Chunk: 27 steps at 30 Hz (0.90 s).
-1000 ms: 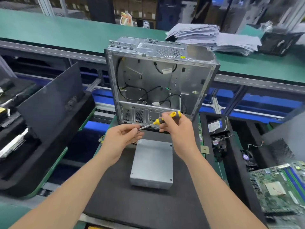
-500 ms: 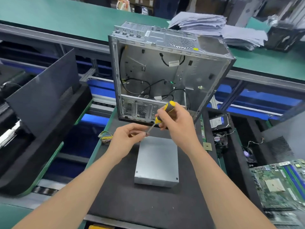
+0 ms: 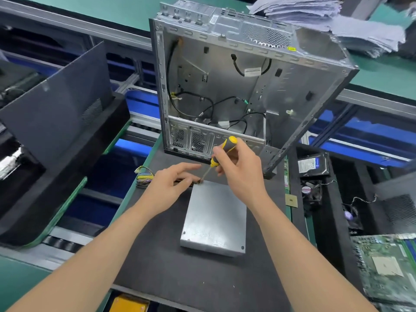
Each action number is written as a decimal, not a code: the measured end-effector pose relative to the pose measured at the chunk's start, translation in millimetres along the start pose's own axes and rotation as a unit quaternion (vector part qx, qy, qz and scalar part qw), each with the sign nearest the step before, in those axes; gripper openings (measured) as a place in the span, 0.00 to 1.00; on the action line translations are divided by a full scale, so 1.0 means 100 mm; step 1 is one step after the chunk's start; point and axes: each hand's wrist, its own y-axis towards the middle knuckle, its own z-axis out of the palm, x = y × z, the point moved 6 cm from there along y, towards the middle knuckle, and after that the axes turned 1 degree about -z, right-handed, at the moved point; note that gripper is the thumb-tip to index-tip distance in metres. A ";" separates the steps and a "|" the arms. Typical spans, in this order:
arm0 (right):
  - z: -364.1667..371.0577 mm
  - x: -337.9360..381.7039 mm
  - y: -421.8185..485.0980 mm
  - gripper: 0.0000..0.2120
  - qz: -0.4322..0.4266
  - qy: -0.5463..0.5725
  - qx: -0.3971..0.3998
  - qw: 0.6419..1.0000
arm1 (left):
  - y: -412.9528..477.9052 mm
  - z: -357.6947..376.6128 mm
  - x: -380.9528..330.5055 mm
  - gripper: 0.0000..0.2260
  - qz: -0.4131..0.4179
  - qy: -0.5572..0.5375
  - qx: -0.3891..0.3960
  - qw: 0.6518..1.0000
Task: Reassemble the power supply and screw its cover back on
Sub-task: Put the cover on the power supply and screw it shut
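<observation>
Power supply (image 3: 213, 218), cover on, is lying flat on the black mat (image 3: 180, 278). At its far-left corner the left hand (image 3: 171, 188) is steadying the driver tip, index finger spread away; no pinched screw can be made out. The right hand (image 3: 238, 170) is gripping the screwdriver (image 3: 221, 152). The step appears to be fastening the cover; next comes seating the tip and turning it squarely. Half a second earlier the tip was hovering higher, nearer the open case (image 3: 225, 86).

Place: you're standing at an electronics assembly line (factory-like, not a home bench).
Benches: long green worktops (image 3: 90, 10), roller conveyor (image 3: 60, 243) beside you.
Parts: stripped computer case (image 3: 225, 70), motherboard (image 3: 387, 266), hard drive (image 3: 311, 164) in black foam trays (image 3: 331, 228).
</observation>
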 end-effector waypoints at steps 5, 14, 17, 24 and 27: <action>0.07 0.05 0.05 0.08 -0.023 -0.029 0.021 0.999 | 0.00 -0.04 -0.02 0.22 0.023 0.055 -0.011 0.998; 0.14 0.21 0.08 0.09 -0.043 -0.073 0.049 0.995 | 0.02 -0.07 0.00 0.25 0.039 0.074 -0.026 0.996; 0.17 0.25 0.08 0.11 -0.052 -0.090 0.069 0.992 | 0.02 -0.07 0.02 0.24 0.042 0.077 -0.026 0.996; 0.17 0.28 0.10 0.11 -0.059 -0.114 0.092 0.987 | 0.06 -0.08 0.03 0.23 0.045 0.056 -0.031 0.997; 0.18 0.27 0.11 0.11 -0.063 -0.116 0.092 0.987 | 0.09 -0.08 0.06 0.22 0.033 0.032 -0.028 0.999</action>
